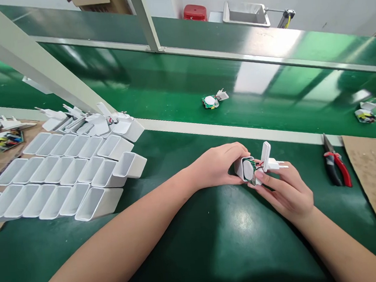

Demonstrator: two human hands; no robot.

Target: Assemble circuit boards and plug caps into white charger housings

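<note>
On the table's [184, 246] right side, a white box [239, 170] is gripped by the left hand's [217, 165] fingers. At its opening, a green board [249, 170] is pinched by the right hand's [289, 191] fingers.

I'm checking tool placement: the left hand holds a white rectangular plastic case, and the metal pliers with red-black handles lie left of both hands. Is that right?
Not quite: the head view shows the metal pliers with red-black handles to the right of both the left hand and the right hand. The left hand does hold the white rectangular plastic case.
</note>
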